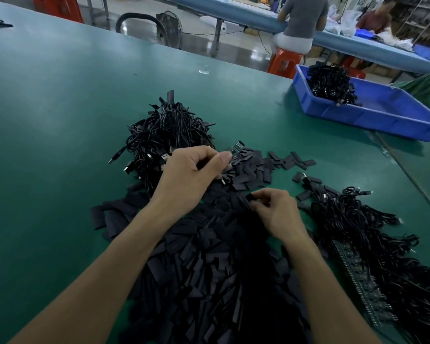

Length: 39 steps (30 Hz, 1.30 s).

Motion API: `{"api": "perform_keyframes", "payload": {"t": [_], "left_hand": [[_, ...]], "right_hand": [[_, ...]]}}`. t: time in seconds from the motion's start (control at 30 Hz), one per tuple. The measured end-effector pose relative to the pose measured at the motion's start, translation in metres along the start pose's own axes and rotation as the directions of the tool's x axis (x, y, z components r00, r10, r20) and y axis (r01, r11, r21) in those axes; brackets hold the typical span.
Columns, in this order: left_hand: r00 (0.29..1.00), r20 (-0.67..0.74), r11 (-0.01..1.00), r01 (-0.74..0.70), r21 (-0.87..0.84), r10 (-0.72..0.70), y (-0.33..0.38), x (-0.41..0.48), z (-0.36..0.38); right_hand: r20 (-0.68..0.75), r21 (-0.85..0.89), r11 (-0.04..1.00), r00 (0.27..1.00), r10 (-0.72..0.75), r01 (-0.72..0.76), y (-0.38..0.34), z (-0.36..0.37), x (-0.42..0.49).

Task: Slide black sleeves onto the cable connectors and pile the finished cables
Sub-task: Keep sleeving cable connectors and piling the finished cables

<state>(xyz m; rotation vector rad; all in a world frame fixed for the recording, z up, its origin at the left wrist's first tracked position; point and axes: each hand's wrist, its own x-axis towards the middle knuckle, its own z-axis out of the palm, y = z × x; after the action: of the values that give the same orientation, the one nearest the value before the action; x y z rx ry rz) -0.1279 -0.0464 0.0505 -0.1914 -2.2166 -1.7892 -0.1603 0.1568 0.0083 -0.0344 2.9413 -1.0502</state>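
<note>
A small bare green circuit-board connector (235,148) on the end of a black cable is pinched between the thumb and fingers of the left hand (191,175); that grip is clenched on it, leaving the free end pointing toward 1 o'clock, exposed so a sleeve can go over it. Just toward 5 o'clock, not touching it, the right hand (277,211) pinches one short flat black sleeve (248,197); its grip is closed on that piece, apparently readying it for the connector. Beneath both hands a broad heap of loose black sleeves (209,264) covers the green desk (60,120), within easy reach; a tangled pile of black cables (169,130) sits at 12 o'clock; a second cable pile (372,244) lies at 4 o'clock, some ends showing bare boards, probably awaiting sleeves; a blue plastic bin (358,117) at 2 o'clock holds more cables.
</note>
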Motion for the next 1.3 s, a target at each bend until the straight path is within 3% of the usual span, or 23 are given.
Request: {"api": "perform_keyframes", "payload": {"t": [0.17,0.33,0.77,1.3], "left_hand": [[0.996,0.083,0.998,0.031,0.047,-0.034,-0.003,-0.001,0.002],[0.990,0.127,0.998,0.055,0.017,-0.057,-0.006,-0.001,0.000],[0.984,0.162,0.992,0.055,0.116,-0.073,-0.013,0.001,0.002],[0.989,0.144,0.999,0.043,0.011,-0.044,-0.013,0.001,0.000]], "right_hand": [[-0.092,0.249,0.966,0.995,-0.044,0.066,-0.010,-0.009,-0.006],[-0.141,0.549,0.820,0.985,-0.099,0.161,-0.025,-0.018,-0.013],[-0.138,0.626,0.746,0.973,-0.182,0.229,-0.030,-0.021,-0.020],[-0.261,0.570,0.745,0.936,-0.236,0.347,-0.029,-0.027,-0.022]]}}
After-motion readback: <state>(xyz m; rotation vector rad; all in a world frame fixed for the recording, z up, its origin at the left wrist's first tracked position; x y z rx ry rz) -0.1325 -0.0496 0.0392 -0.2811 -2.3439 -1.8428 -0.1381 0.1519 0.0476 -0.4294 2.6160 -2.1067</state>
